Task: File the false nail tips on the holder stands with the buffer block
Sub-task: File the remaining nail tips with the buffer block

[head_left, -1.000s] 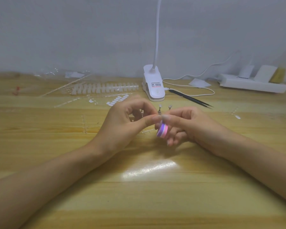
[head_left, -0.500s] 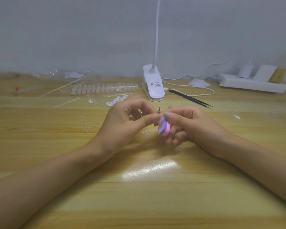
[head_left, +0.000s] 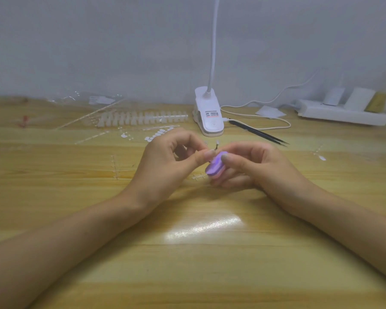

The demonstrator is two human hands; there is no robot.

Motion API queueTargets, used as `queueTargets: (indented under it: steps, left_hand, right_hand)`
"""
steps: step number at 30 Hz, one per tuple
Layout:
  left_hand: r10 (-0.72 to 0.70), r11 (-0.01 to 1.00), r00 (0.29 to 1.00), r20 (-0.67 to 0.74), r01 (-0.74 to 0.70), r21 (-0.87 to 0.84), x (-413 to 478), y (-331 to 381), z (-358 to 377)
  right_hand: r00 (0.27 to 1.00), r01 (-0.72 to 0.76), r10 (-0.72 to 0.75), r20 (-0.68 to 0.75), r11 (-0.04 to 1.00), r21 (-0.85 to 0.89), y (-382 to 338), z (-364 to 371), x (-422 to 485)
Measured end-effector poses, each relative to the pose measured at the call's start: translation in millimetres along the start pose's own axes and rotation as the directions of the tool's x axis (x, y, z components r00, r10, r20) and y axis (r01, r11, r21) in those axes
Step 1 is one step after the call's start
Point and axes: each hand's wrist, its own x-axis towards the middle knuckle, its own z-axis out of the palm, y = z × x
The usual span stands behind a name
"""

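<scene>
Mid-counter, both hands meet close together. Right hand (head_left: pixel 254 166) pinches the buffer block (head_left: pixel 215 167), purple face up with a pink layer below, thumb on top and fingers closed under it. Left hand (head_left: pixel 169 157) has thumb and forefinger narrowed on something small at the block's upper end, presumably a holder stand (head_left: pixel 216 146) whose thin stem and pale tip poke up just behind the thumb (too small to tell if the nail tip itself is touching the block). More nail tips (head_left: pixel 143 118) lie in a long row toward the far edge, left of the clip lamp (head_left: pixel 208 117); black tweezers (head_left: pixel 257 132) rest to the lamp's right.

Judgement: filing stroke under way. To do it well, keep the left pinch low on the stem so the tip cannot twist, lay the block flat against the tip's edge, and use short light strokes in one direction. Heavy pressure would likely pop the tip off its stand.
</scene>
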Motion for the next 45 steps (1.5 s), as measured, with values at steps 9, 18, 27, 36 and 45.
queueTargets:
  steps: [9,18,27,36,45]
  left_hand:
    - [0.044,0.997,0.999,0.001,-0.044,0.058,-1.4,1.2,0.8]
    - [0.066,0.995,0.998,0.004,-0.066,0.081,-1.2,0.8,-0.3]
    - [0.144,0.976,0.989,0.039,-0.148,0.160,-2.6,2.8,-1.5]
    - [0.166,0.967,0.985,0.038,-0.170,0.189,-1.3,2.8,-1.9]
    - [0.165,0.963,0.985,0.050,-0.172,0.209,-2.1,2.9,-1.3]
  right_hand:
    - [0.992,0.038,-0.033,-0.122,0.998,0.040,-0.8,0.1,0.4]
    - [0.989,0.052,-0.044,-0.144,0.997,0.052,-1.7,-0.9,-0.1]
    - [0.988,0.044,-0.038,-0.152,0.998,0.036,-3.4,-2.3,-0.1]
    - [0.996,0.028,-0.029,-0.081,1.000,-0.007,-1.7,-1.5,-0.1]
    - [0.990,0.130,-0.138,-0.039,0.977,-0.169,-1.0,-0.4,-2.6]
